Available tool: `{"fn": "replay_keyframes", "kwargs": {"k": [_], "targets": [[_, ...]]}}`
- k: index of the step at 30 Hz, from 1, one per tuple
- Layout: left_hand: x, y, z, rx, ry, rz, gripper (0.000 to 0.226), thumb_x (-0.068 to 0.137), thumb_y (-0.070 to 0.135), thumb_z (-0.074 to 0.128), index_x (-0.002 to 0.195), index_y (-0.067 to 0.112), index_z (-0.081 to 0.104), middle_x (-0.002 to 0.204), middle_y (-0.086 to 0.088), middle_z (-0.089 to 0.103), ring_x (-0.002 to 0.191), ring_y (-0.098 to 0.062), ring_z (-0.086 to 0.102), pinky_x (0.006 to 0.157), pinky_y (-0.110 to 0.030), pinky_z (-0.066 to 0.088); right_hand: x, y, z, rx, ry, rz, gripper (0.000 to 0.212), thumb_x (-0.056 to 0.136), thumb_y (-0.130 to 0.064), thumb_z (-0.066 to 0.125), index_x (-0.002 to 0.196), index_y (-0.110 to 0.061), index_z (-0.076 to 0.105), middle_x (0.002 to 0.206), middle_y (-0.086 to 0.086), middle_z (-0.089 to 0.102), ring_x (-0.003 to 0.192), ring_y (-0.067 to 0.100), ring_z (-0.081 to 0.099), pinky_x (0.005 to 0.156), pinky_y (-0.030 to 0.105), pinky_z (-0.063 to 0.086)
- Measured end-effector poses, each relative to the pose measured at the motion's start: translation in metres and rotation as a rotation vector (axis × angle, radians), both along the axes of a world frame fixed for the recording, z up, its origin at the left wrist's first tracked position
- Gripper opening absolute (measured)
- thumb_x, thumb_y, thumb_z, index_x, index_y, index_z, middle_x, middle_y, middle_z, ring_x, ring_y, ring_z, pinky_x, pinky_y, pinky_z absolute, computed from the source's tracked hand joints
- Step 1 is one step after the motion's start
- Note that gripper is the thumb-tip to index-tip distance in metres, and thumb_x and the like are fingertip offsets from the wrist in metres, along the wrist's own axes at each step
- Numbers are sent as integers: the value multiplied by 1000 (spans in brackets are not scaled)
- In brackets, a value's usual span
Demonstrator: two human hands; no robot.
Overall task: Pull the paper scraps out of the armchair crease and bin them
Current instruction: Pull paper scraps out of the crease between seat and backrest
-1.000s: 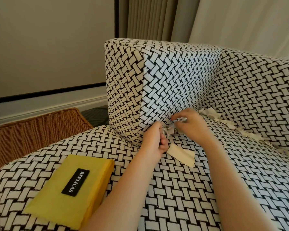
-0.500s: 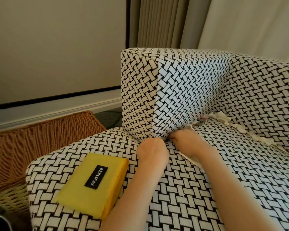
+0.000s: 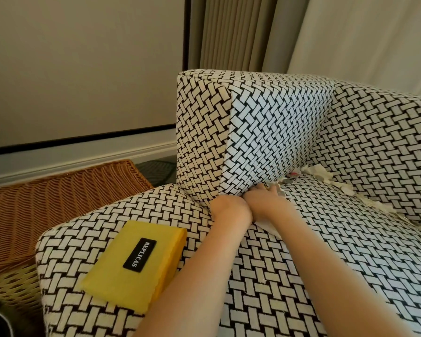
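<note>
Both hands, the left hand (image 3: 230,210) fisted and the right hand (image 3: 265,203) pressing a sheet, are working light, tearable cream paper scraps (image 3: 321,175) from the black-and-white woven armchair crease (image 3: 365,200), best pinched at exposed edges.

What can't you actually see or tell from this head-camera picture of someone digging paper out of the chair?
- Fingertips of the left hand and right hand: tucked into the crease, so any grip is hidden.
- Paper under the right wrist: mostly covered by the arm.
- Paper scraps deeper in the crease: buried between the cushions.
- Small dark and pink bits: too small to identify.
- A bin: none in view.
</note>
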State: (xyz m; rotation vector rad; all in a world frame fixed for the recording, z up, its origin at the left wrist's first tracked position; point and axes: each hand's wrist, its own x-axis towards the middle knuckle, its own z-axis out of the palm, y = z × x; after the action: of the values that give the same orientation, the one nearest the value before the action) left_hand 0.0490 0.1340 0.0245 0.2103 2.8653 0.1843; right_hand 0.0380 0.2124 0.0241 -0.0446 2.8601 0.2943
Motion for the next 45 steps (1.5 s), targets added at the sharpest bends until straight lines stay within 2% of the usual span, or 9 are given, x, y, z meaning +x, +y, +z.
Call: {"fn": "replay_keyframes", "kwargs": {"k": [4,18,24,26,29,32,36,40,45], "targets": [[-2,-1,0,-28,-2,-39,34,95,13,42,128,11,51,135,-6,49,125,-22,46,98,-30,41,4,-5,0,14,18,1,43,95,-18,42,137,-18,41,152,11,23,142,33,7,112,56,4],[1,-10,-3,72,59,-60,32,94,14,42,123,10,54,130,-7,54,118,-23,51,93,-33,43,7,2,-13,-59,190,19,35,94,-22,34,118,-13,58,133,8,49,130,25,34,113,48,20],[12,-22,4,186,-30,-83,27,93,9,40,115,7,56,117,-8,59,106,-25,56,87,-33,45,24,-9,-1,-75,422,-4,27,94,-22,37,89,-15,63,87,0,62,96,19,58,117,45,8],[18,-29,14,263,-91,-93,30,93,6,39,120,5,54,113,-10,58,97,-24,56,83,-30,45,30,-11,6,-152,494,2,26,92,-23,41,89,-18,67,80,-4,59,80,15,56,112,44,24],[27,-43,36,293,-129,-131,35,93,4,41,127,0,47,112,-14,58,95,-24,55,77,-29,44,39,-18,18,-353,539,-10,24,87,-25,46,89,-17,69,80,-3,66,72,16,58,79,35,51],[30,-71,59,271,-108,-131,35,90,15,52,123,1,51,93,-10,58,81,-19,55,73,-30,48,43,-29,28,-652,321,28,18,83,-24,56,86,-10,68,82,6,69,60,10,51,63,24,46],[35,-115,69,200,-132,-45,11,84,19,60,86,8,60,63,-2,40,51,-13,38,45,-22,32,54,-65,20,-877,-80,251,40,73,-24,73,109,-23,56,99,-5,60,68,4,52,69,23,45],[39,-140,64,185,-188,24,8,85,26,57,81,20,54,64,1,42,52,-11,39,47,-20,33,62,-97,2,-990,76,253,11,77,-19,68,80,-25,60,80,-6,61,77,12,56,76,30,48],[44,-147,82,294,-206,22,28,84,44,52,78,18,47,61,4,34,51,-12,29,48,-20,28,65,-107,10,-1206,267,-11,26,81,-10,56,56,-13,50,52,-1,45,52,17,43,55,28,38]]}}
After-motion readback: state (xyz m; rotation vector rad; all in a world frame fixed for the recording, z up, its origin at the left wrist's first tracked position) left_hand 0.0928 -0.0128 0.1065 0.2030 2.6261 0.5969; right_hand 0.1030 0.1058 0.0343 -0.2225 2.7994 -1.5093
